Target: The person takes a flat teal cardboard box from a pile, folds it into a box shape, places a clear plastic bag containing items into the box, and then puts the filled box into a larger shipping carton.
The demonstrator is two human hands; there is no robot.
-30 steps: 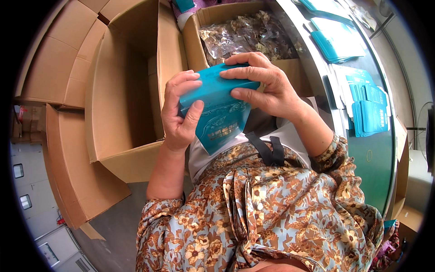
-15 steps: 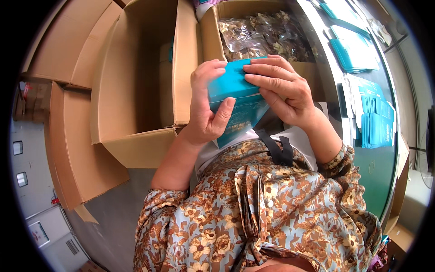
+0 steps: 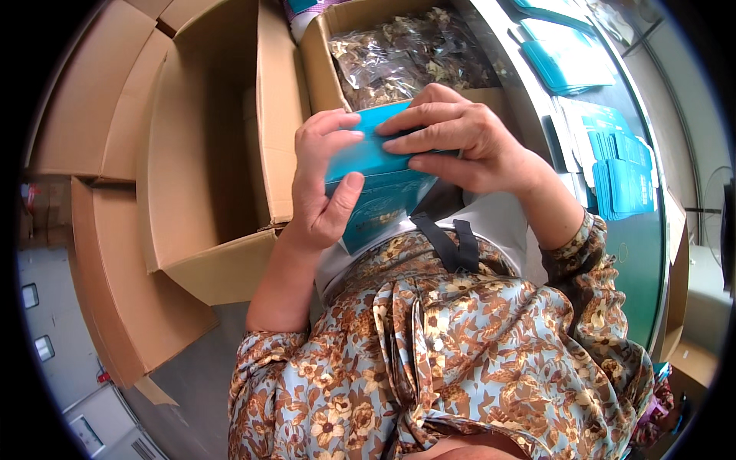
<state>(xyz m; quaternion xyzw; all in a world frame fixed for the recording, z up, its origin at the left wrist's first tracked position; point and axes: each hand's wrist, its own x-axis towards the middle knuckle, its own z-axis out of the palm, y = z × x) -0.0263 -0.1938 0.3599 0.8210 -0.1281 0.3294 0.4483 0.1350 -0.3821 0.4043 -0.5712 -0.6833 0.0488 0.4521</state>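
In front of my waist a teal cardboard box [image 3: 383, 203] is held up, its top face tilted toward me. My left hand [image 3: 322, 180] grips it at the left, thumb on the front face and fingers over the top edge. Across the right part of the top lie the bent fingers of my right hand [image 3: 460, 142], its thumb along the upper front edge. The top looks closed, though both hands cover parts of it. Just behind is an open carton [image 3: 326, 65] full of clear plastic bags with brown and cream dried pieces [image 3: 414, 54].
A large open brown carton [image 3: 199, 153] stands at my left, with another carton [image 3: 146, 261] beyond it. Along the right runs a table [image 3: 640, 268] bearing stacks of flat teal cartons [image 3: 621, 165] and more teal pieces [image 3: 567, 57]. Grey floor [image 3: 222, 368] shows at lower left.
The scene has shifted leftward in the view. My right fingers have slid inward along the box's top and are more bent; the left hand keeps its grip.
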